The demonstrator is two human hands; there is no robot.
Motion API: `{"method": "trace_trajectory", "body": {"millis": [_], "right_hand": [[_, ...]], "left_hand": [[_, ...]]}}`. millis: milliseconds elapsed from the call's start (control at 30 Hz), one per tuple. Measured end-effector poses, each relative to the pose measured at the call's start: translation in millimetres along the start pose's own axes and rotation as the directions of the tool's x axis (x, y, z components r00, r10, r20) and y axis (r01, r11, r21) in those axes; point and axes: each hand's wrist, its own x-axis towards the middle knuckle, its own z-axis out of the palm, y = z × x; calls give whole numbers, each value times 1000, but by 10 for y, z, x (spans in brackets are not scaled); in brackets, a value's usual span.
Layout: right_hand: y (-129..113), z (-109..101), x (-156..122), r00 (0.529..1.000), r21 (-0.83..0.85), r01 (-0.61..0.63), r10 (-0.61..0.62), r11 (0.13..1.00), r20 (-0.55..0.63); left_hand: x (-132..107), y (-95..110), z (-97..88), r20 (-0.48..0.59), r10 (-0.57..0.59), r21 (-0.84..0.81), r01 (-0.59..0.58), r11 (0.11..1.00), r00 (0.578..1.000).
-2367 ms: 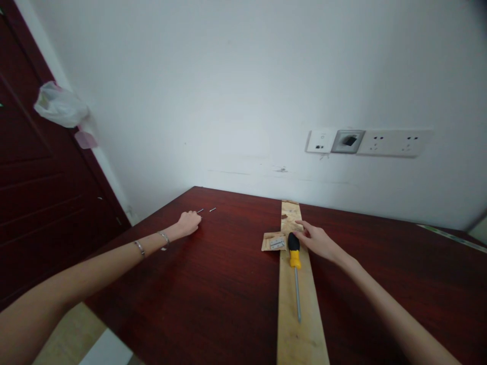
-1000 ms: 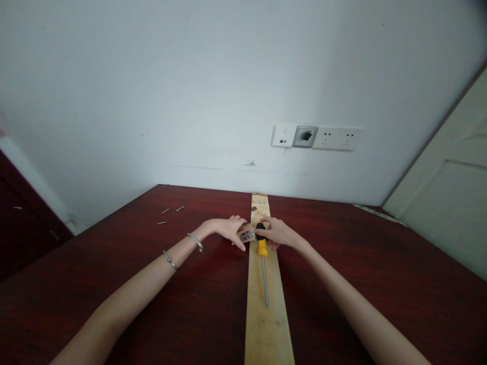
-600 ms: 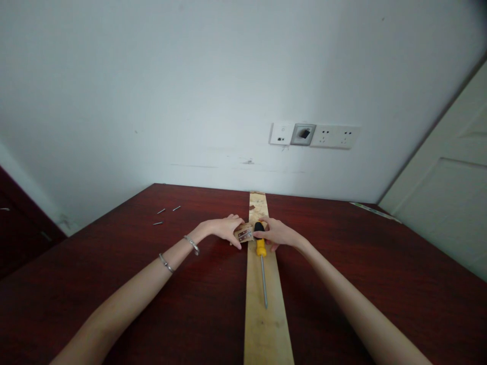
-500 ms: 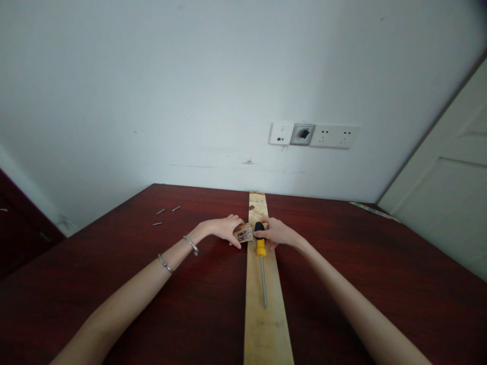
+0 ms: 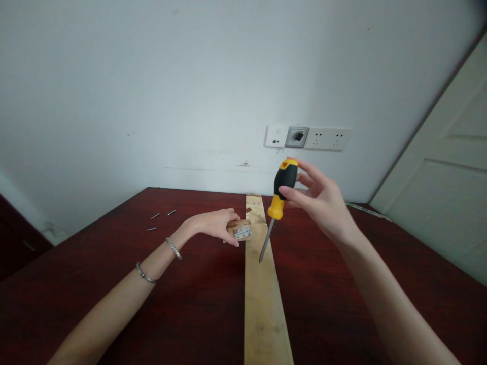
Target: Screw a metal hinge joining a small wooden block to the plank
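A yellow and black screwdriver is gripped by the handle in my right hand, raised above the table. Its shaft slants down over the long wooden plank, tip lowest. My left hand is closed around a small wooden block at the plank's left edge. On that block's face sits a metal hinge. Part of the block is hidden behind my fingers. Whether the screwdriver tip touches the plank I cannot tell; it appears apart from the hinge.
Three screws lie on the dark red table to the left. A white wall with a socket panel stands behind. A pale door is at the right, and a thin printed strip lies near the table's back right edge.
My right hand has lifted the screwdriver off the plank, up and to the right, tilting it more upright. My left hand keeps hold of the wooden block. The view has shifted slightly.
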Motion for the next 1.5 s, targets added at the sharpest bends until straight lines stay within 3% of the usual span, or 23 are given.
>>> {"method": "trace_trajectory", "body": {"millis": [133,267,533,767,1500], "right_hand": [[-214,-31,-6,956,-101,259,-270,961,-118],[-140,10,35,914,-171,345,-372,923,-164],[105,104,62,944,-180,308,-324,934,-66],[108,138,50,954,-159,288,-298,944,-36],[157,172,47,961,-118,265,-272,957,-50]], "left_hand": [[-27,137,-21,-15,13,12,-13,1000,1000],[-20,204,-3,-6,20,23,-20,1000,1000],[-35,205,19,-30,64,3,-64,998,997],[-50,279,-16,-53,113,-31,-114,993,992],[-42,275,6,-59,95,6,-95,995,994]]}}
